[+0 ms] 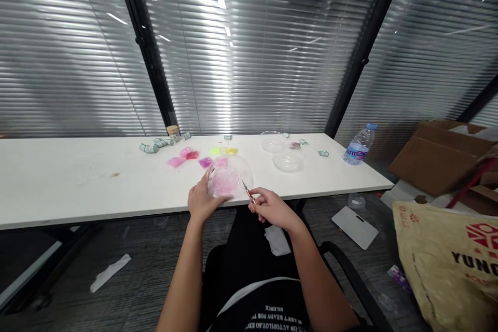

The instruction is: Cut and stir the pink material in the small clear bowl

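Observation:
My left hand [201, 198] grips the left side of a clear plastic bowl [246, 168], tilted at the table's front edge. Pink, translucent stuff [225, 182] fills its lower part; I cannot tell whether it is beads or a bag of them. In my right hand [272, 208] is a pair of small scissors [248, 192] with copper-coloured handles, its blades pointing up and left over the bowl's right side. Just behind the bowl lie small packets: a magenta packet [205, 162], a yellow-green packet [215, 150] and a yellow packet [231, 151].
Pink packets [177, 161] and a red packet [192, 155] lie left of the bowl. Two clear bowls [288, 161] stand to the right, near a water bottle [357, 146]. Green-white rolls [149, 149] and a corked jar [173, 133] sit at the back. Cardboard boxes [436, 158] are at right.

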`<state>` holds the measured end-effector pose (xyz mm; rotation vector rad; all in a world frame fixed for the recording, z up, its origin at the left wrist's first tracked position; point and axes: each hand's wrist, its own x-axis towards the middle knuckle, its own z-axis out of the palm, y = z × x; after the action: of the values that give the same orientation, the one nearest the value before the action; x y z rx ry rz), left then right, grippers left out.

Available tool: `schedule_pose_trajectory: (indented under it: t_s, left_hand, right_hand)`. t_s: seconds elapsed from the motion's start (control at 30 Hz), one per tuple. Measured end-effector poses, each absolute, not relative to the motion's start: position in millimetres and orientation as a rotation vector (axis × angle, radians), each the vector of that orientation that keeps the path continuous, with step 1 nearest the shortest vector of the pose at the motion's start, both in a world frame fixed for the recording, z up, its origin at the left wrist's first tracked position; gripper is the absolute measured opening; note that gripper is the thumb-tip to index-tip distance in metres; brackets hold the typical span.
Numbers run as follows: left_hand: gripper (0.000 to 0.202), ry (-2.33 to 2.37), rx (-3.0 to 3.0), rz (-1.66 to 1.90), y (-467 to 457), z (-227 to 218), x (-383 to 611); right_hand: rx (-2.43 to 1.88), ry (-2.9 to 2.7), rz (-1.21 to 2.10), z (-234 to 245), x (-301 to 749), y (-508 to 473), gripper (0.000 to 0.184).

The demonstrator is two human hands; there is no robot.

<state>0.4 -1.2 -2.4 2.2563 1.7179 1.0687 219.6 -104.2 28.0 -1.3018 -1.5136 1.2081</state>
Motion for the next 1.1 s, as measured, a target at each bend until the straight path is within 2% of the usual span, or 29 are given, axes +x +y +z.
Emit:
schedule_pose_trajectory:
  t_s: [0.13,0.53,1.1]
  left_hand:
    - [0.106,1.683,2.269,1.077,-2.0,-1.9,-0.3]
    - [0.103,1.605,2.272,1.182,-4.8,-1.4,-0.8]
    - [0.095,1.475,2.285,1.207,-3.8,-3.8,-2.7]
  right_hand:
    - [-1.304,-1.545,1.110,29.0,218.0,-104.5,0.032]
    - [-1.678,-1.744,0.404,36.6,204.7,-108.8,0.018]
    - [-1.721,-1.911,0.320,43.4,181.9,-110.9,0.010]
